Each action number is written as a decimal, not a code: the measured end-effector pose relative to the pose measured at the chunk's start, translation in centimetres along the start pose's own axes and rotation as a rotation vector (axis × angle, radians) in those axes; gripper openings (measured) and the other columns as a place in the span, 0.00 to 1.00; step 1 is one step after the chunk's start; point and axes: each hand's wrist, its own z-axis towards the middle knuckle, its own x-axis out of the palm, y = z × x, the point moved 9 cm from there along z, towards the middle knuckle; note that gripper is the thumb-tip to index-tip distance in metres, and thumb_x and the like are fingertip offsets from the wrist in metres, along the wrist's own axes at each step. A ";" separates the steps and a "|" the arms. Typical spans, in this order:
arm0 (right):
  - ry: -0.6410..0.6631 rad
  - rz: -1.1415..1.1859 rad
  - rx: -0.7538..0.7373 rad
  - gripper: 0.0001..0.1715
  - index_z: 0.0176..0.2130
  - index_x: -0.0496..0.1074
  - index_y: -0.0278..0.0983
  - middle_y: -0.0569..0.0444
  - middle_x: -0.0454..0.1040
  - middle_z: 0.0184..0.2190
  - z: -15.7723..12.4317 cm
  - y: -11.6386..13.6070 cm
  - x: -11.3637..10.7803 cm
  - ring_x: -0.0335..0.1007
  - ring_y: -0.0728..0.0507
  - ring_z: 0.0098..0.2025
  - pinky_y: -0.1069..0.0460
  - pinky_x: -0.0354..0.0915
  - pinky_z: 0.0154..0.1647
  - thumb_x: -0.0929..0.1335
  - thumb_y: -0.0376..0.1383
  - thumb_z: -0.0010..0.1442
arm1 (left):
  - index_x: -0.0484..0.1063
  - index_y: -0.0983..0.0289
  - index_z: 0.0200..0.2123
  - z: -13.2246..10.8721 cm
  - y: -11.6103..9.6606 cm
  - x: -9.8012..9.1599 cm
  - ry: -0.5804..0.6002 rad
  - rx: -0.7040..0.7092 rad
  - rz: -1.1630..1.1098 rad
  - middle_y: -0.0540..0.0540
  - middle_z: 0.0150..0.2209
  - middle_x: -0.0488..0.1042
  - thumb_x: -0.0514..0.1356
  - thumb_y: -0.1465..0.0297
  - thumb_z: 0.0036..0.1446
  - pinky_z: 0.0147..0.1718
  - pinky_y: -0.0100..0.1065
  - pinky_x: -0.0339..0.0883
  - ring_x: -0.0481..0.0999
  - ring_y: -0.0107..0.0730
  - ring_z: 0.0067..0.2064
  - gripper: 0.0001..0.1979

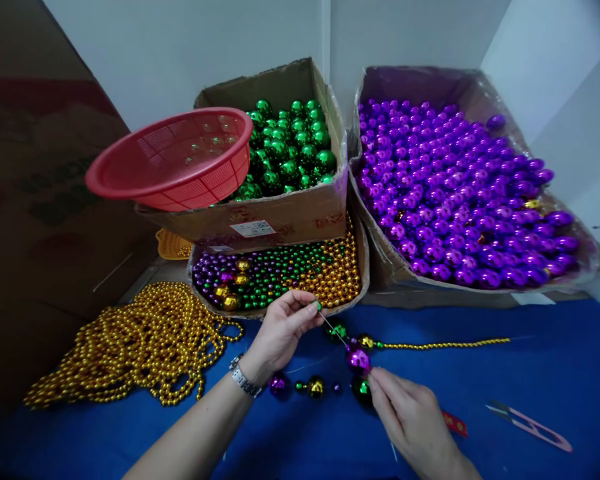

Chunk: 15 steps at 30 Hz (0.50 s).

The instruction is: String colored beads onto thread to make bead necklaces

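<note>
A thin needle (330, 327) is pinched between thumb and forefinger of the left hand (283, 328). The grip is closed tight on its upper end, a fine hold that seems suited to keeping so slim a shaft steady. The purple ball (359, 360) at the needle's lower end is clamped by the fingertips of the right hand (413, 420), apparently so that it is kept square to the point. Both are held over the middle of the blue tabletop (530, 373), toward its front edge.

From just beside the ball a gold bead strand (445, 345) is laid out straight toward the right edge, probably to keep it free of tangles. A few loose balls (315, 385) are kept between the two wrists, within easy reach.

Along the back edge a box of green balls (290, 143) and a box of purple balls (455, 193) are tipped toward the person, likely for access. A red basket (175, 160) is propped on the green box's left corner. A shallow box of small beads (280, 273) is set in front of it. A heap of gold strands (145, 340) lies at the left and thread snips (530, 423) at the right.
</note>
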 end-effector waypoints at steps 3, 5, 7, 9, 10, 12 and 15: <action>0.000 0.004 0.002 0.13 0.31 0.64 0.39 0.57 0.67 0.21 0.1 -0.1 0.2 0.63 0.49 0.21 0.54 0.54 0.25 0.56 0.34 0.65 | 0.70 0.66 0.34 -0.4 0.4 0.4 0.010 -0.009 0.065 0.53 0.30 0.76 0.66 0.72 0.48 0.36 0.31 0.70 0.76 0.28 0.32 0.10; 0.002 0.040 0.006 0.13 0.31 0.64 0.39 0.57 0.67 0.20 0.1 -0.1 0.3 0.63 0.49 0.20 0.55 0.55 0.25 0.56 0.35 0.66 | 0.70 0.66 0.36 -0.8 0.5 1.0 0.041 0.008 0.133 0.53 0.31 0.75 0.67 0.72 0.47 0.36 0.31 0.70 0.76 0.28 0.32 0.12; -0.007 0.078 0.017 0.13 0.31 0.64 0.39 0.57 0.67 0.21 0.1 -0.3 0.3 0.63 0.48 0.21 0.54 0.55 0.25 0.56 0.35 0.66 | 0.69 0.64 0.40 -1.0 0.0 1.6 0.107 0.025 0.195 0.55 0.35 0.75 0.66 0.71 0.48 0.38 0.33 0.71 0.76 0.31 0.35 0.15; -0.019 0.106 0.035 0.13 0.33 0.65 0.39 0.57 0.67 0.21 0.1 -0.6 0.2 0.63 0.48 0.22 0.54 0.56 0.26 0.56 0.36 0.66 | 0.67 0.63 0.45 -0.8 -1.3 1.2 0.127 0.062 0.283 0.56 0.40 0.73 0.64 0.68 0.52 0.39 0.35 0.71 0.76 0.34 0.39 0.17; -0.019 0.119 0.046 0.13 0.33 0.65 0.39 0.57 0.67 0.22 0.0 -0.8 0.2 0.63 0.48 0.22 0.54 0.56 0.26 0.56 0.36 0.66 | 0.66 0.63 0.46 -0.5 -2.4 0.4 0.103 0.093 0.362 0.57 0.40 0.73 0.61 0.66 0.54 0.40 0.36 0.71 0.76 0.36 0.40 0.16; -0.008 0.141 0.065 0.13 0.33 0.65 0.39 0.57 0.67 0.22 -0.1 -1.1 0.2 0.62 0.49 0.22 0.55 0.56 0.27 0.56 0.36 0.67 | 0.65 0.63 0.46 0.4 -5.1 -1.9 0.007 0.176 0.648 0.58 0.40 0.73 0.57 0.63 0.57 0.40 0.37 0.70 0.75 0.38 0.41 0.15; 0.001 0.150 0.078 0.13 0.32 0.63 0.39 0.58 0.65 0.21 -0.1 -1.3 0.3 0.61 0.49 0.22 0.55 0.55 0.26 0.56 0.37 0.67 | 0.67 0.62 0.47 2.3 -8.4 -5.5 -0.127 0.261 1.462 0.61 0.44 0.72 0.54 0.63 0.58 0.43 0.40 0.67 0.71 0.44 0.47 0.15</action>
